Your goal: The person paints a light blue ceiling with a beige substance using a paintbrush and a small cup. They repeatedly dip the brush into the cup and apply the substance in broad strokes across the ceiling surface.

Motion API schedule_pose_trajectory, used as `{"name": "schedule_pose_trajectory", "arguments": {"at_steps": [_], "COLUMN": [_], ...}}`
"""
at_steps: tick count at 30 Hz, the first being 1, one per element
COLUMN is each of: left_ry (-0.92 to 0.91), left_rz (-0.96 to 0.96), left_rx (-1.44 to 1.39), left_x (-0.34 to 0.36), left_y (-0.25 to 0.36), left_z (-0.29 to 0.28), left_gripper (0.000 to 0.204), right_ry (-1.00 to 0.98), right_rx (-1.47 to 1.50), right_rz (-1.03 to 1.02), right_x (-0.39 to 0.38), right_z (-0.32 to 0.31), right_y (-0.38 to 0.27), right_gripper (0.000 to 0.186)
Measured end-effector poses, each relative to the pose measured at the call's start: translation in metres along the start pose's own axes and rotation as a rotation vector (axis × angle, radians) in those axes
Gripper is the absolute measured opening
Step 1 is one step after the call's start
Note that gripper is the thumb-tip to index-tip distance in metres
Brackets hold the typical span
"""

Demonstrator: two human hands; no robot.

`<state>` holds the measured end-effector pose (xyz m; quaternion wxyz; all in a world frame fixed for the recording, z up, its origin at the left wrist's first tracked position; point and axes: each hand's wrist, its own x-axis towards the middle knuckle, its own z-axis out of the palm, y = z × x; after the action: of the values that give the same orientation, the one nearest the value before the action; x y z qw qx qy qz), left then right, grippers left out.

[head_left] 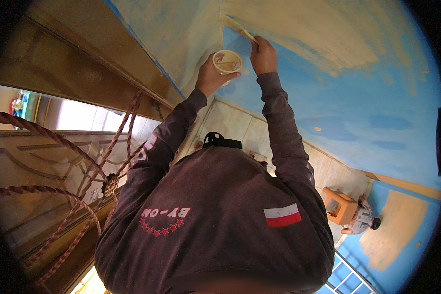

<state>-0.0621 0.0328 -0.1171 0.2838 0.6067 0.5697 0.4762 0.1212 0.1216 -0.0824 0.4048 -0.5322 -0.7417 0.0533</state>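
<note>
My left hand (212,74) is wrapped around a pale plastic tub (235,54), its mouth tipped toward me. Streaks of cream paint coat the inside of the tub. To the right of it, my right hand (264,57) grips a paintbrush (248,36) by its handle. The bristles reach the blue wall (289,83) near the corner, where cream paint (308,29) covers the upper part in uneven strokes. Both arms are stretched out ahead in dark sleeves.
On the left, twisted metal bars (49,132) cross in front of a brown door frame (88,63). A person (361,219) is at the lower right beside an orange stool (339,206). A ladder (350,277) stands below them. Pale tiles (235,122) line the lower wall or floor.
</note>
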Motion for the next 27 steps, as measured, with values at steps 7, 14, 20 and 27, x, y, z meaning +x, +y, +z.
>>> {"name": "schedule_pose_trajectory", "arguments": {"at_steps": [7,14,20,27], "left_ry": [-0.002,-0.087,-0.127,-0.154], "left_rz": [0.027,0.018,0.083,0.056], "left_rx": [0.017,-0.020,-0.035,0.005], "left_x": [-0.006,-0.015,-0.025,-0.037], "left_y": [0.002,0.014,0.018,0.013], "left_z": [-0.001,0.004,0.006,0.007], "left_gripper": [0.079,0.085,0.084,0.083], "right_ry": [0.084,0.185,0.230,0.243], "right_rx": [-0.061,-0.199,-0.297,-0.058], "right_rz": [0.096,0.095,0.170,0.152], "right_x": [-0.037,-0.068,-0.089,-0.099], "right_z": [-0.044,-0.111,-0.158,-0.133], "right_y": [0.021,0.060,0.072,0.032], "right_gripper": [0.022,0.021,0.020,0.021]}}
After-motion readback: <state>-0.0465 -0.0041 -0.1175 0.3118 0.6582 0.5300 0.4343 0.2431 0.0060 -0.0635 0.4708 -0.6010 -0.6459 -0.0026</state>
